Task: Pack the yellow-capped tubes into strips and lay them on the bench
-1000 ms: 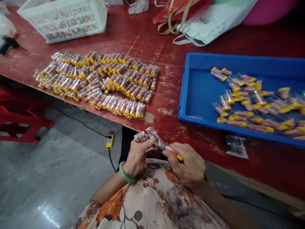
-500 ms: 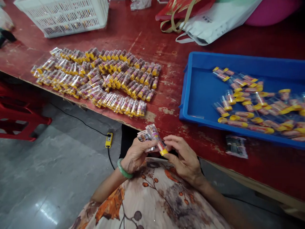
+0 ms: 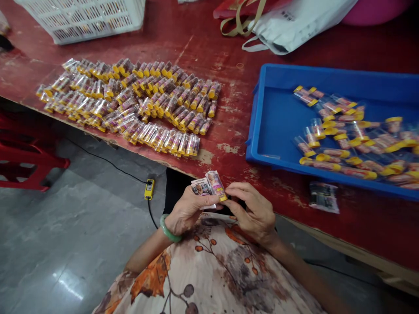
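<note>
Though unclear, tube (image 3: 216,185) in left hand (image 3: 189,207)

The left hand (image 3: 190,207) is gripping printed cards (image 3: 201,187) and a clear tube (image 3: 216,185) with a yellow end, while the right hand (image 3: 252,211) is touching the tube's near end; rows of similar tubes (image 3: 157,107) are lying on the red table (image 3: 229,148) to the left, a white crate (image 3: 88,19) is standing at the far left, and a blue tray (image 3: 278,113) is holding loose tubes (image 3: 334,152) on the right
</note>
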